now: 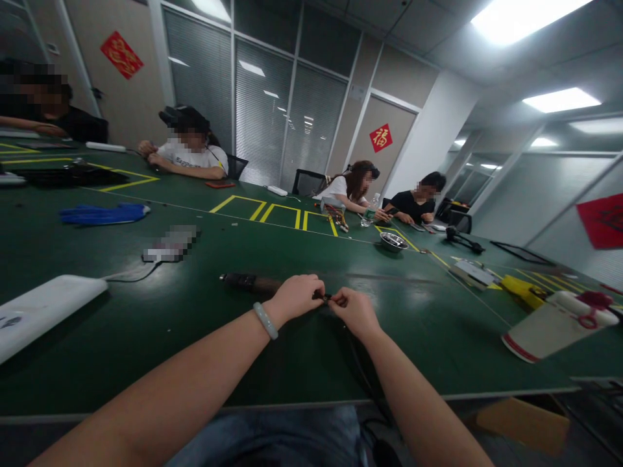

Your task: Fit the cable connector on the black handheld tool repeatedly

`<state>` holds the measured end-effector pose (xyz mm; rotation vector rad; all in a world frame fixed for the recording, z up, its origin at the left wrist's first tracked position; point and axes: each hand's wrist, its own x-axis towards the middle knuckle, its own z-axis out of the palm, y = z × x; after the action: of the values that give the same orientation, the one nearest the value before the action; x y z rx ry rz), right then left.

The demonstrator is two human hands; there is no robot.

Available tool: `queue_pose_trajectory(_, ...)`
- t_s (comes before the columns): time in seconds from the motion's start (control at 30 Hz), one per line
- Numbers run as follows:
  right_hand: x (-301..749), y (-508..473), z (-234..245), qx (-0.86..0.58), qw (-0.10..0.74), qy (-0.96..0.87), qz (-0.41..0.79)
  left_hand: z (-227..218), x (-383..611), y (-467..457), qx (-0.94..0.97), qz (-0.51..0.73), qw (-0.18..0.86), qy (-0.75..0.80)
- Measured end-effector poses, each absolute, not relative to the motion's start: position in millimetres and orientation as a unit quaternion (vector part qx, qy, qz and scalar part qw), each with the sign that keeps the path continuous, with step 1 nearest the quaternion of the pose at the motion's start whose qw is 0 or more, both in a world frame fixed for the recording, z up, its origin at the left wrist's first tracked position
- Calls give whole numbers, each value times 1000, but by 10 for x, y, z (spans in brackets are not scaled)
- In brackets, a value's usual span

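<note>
Green matte table (146, 324), boxes of yellow tape (265, 211) marked across it. Glass partitions with blinds (260, 110) behind; ceiling panels (559, 100) lit. Left hand (296, 296) and right hand (355, 311) meet near the front edge, the fingertips of both pinched on a thin dark cable (328, 298) just above the surface. Steel bowl (393, 242) farther back.

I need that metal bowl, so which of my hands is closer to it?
Right. Your right hand lies in front of the bowl, slightly to its left; your left hand is farther left. Both pinch a wire.
</note>
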<state>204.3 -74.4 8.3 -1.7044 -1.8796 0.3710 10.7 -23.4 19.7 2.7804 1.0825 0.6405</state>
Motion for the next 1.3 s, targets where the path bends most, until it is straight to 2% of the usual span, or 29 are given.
queue_pose_trajectory(0.37, 2018, -759, 85, -634, 275, -711, 131, 181, 130, -237, 909, 210, 34, 357)
queue_pose_trajectory(0.6, 1981, -740, 57, -653, 251, -711, 76, 198, 139, -272, 906, 213, 33, 363)
queue_pose_trajectory(0.9, 2005, -693, 53, -602, 195, -775, -9, 173, 140, -258, 907, 208, 29, 366)
queue_pose_trajectory(1.3, 2051, -702, 103, -571, 185, -799, -8, 171, 94, -257, 915, 210, 20, 345)
